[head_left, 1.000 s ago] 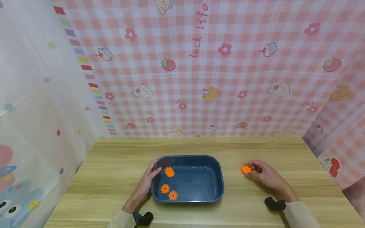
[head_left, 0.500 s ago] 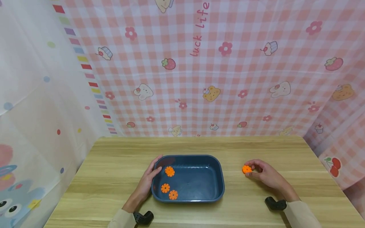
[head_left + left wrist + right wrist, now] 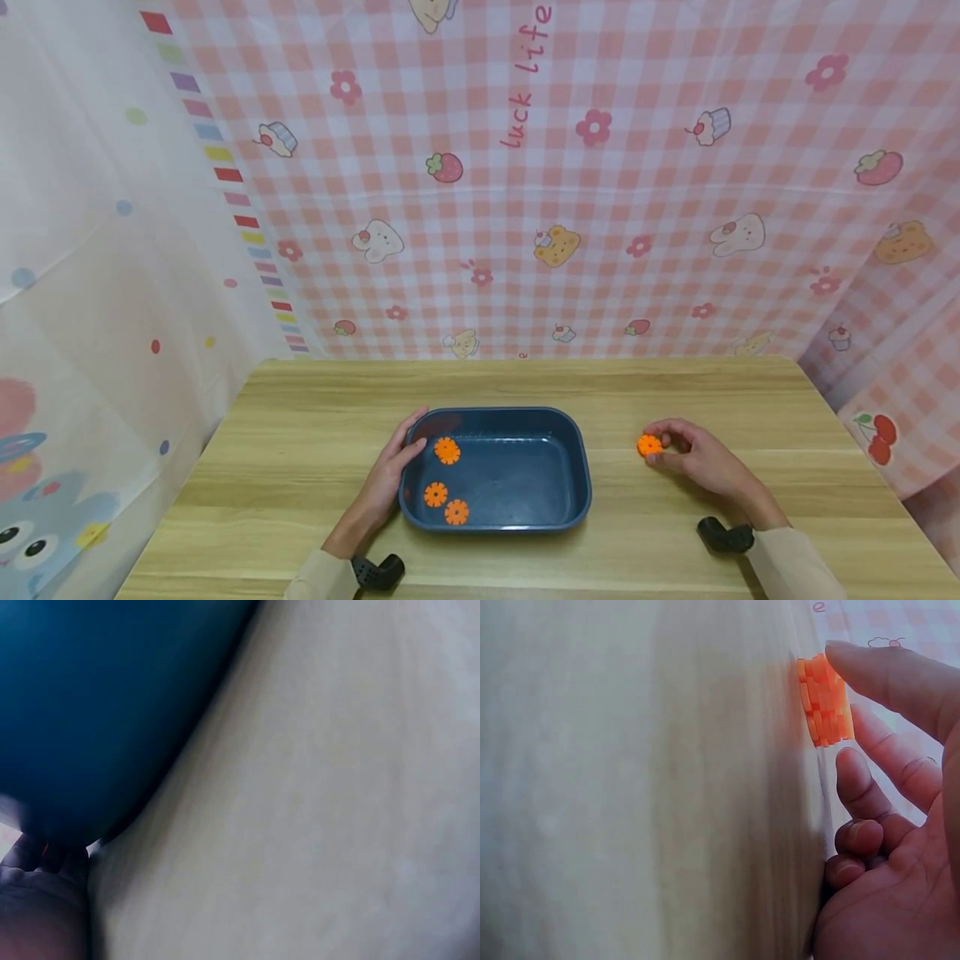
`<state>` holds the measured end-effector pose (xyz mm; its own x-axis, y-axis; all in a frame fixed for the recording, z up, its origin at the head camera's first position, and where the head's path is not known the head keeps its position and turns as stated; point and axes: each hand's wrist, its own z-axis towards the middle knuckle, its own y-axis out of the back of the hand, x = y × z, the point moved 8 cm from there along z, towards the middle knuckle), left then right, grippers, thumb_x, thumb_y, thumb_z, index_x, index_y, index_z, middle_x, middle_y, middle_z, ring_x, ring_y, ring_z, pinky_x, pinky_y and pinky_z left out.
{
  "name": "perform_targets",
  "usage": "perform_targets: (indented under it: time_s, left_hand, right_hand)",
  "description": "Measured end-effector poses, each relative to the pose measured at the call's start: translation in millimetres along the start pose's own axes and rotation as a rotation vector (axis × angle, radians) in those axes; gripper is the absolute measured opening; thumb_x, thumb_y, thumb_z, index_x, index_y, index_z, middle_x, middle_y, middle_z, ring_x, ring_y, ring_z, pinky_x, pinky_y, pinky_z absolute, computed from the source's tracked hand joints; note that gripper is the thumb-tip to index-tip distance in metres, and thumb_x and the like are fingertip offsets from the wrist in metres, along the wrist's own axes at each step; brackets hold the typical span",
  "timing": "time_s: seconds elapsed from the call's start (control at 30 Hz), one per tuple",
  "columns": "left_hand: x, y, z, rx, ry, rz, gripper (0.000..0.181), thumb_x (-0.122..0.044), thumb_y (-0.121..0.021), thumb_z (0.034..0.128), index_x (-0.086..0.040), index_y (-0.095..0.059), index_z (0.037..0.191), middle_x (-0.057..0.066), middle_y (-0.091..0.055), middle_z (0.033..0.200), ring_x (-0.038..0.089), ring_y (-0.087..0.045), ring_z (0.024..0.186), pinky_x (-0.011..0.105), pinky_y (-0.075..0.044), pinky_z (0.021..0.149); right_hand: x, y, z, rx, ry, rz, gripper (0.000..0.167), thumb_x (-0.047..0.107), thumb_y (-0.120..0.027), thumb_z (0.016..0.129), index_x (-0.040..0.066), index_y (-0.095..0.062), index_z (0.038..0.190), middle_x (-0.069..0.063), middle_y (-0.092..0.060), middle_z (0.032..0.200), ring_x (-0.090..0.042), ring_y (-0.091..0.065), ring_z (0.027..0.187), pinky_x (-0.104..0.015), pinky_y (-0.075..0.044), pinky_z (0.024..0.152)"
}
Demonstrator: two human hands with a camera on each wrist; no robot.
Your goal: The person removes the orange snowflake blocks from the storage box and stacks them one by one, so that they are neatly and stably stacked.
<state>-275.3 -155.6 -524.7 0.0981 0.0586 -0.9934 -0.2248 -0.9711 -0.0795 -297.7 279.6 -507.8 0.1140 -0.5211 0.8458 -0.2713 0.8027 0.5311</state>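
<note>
My left hand [image 3: 387, 477] grips the left side of a dark blue rectangular tray [image 3: 525, 528], thumb over the rim and fingers along the outer wall. Inside the tray, toward its left end, lie orange notched plastic discs [image 3: 457, 512]; the upper one [image 3: 447, 451] looks thicker, perhaps stacked. To the right of the tray, my right hand [image 3: 701, 460] pinches a small stack of orange notched discs [image 3: 826, 701] between thumb and fingers, at the tabletop. In the left wrist view, the tray's outer wall [image 3: 112, 697] fills the upper left, and only part of the hand shows.
The wooden table [image 3: 330, 400] extends around the tray on all sides. A pink checked cloth [image 3: 495, 275] hangs behind it, and a white dotted cloth [image 3: 187, 275] hangs at the left. Each wrist wears a black camera mount [image 3: 724, 536].
Both hands, the tray and the discs hold the same places; only the head view has shifted very slightly.
</note>
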Motion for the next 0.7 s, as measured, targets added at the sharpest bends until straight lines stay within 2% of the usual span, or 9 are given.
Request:
perform_targets:
  time_s: [0.1, 0.33, 0.43, 0.57, 0.7]
  left_hand:
    - [0.2, 0.2, 0.2, 0.001, 0.002, 0.001, 0.054, -0.029, -0.045, 0.1052, -0.024, -0.029, 0.157, -0.002, -0.021, 0.162, 0.023, -0.026, 0.145, 0.037, -0.031, 0.114]
    - [0.8, 0.0, 0.7, -0.009, -0.015, -0.016, 0.053, -0.026, -0.044, 0.1055, -0.021, -0.029, 0.156, 0.002, -0.019, 0.163, 0.026, -0.022, 0.147, 0.051, -0.019, 0.119]
    - [0.5, -0.1, 0.7, -0.011, -0.014, -0.019, 0.054, -0.026, -0.045, 0.1053, -0.021, -0.029, 0.156, 0.002, -0.02, 0.163, 0.026, -0.024, 0.146, 0.05, -0.021, 0.118]
    - [0.5, -0.1, 0.6, -0.008, -0.011, -0.018, 0.054, -0.027, -0.045, 0.1051, -0.021, -0.029, 0.156, 0.002, -0.021, 0.163, 0.026, -0.026, 0.145, 0.048, -0.024, 0.117]
    - [0.2, 0.3, 0.5, -0.007, -0.016, -0.012, 0.055, -0.028, -0.046, 0.1047, -0.02, -0.029, 0.156, 0.002, -0.02, 0.163, 0.027, -0.024, 0.147, 0.05, -0.021, 0.118]
  right_hand:
    - [-1.8, 0.3, 1.0, 0.001, -0.021, -0.007, 0.04, 0.024, -0.075, 0.088, 0.005, -0.061, 0.121, -0.01, -0.052, 0.102, -0.017, -0.046, 0.09, -0.025, -0.037, 0.075]
    - [5.8, 2.4, 3.9, 0.012, -0.002, 0.0, 0.04, 0.021, -0.073, 0.09, 0.002, -0.06, 0.123, -0.011, -0.053, 0.098, -0.016, -0.045, 0.084, -0.026, -0.038, 0.069]
    - [13.1, 3.0, 7.4, 0.012, 0.001, -0.037, 0.04, 0.022, -0.072, 0.091, 0.004, -0.06, 0.125, -0.009, -0.053, 0.098, -0.017, -0.045, 0.084, -0.026, -0.04, 0.069]
    - [30.7, 1.2, 15.5, 0.017, 0.037, -0.072, 0.038, 0.02, -0.071, 0.092, 0.005, -0.061, 0.125, -0.007, -0.055, 0.096, -0.019, -0.049, 0.084, -0.026, -0.043, 0.07]
    - [57.3, -5.4, 25.7, 0.045, 0.096, -0.064, 0.034, 0.016, -0.069, 0.093, 0.003, -0.062, 0.124, -0.007, -0.058, 0.096, -0.02, -0.053, 0.083, -0.026, -0.046, 0.07]
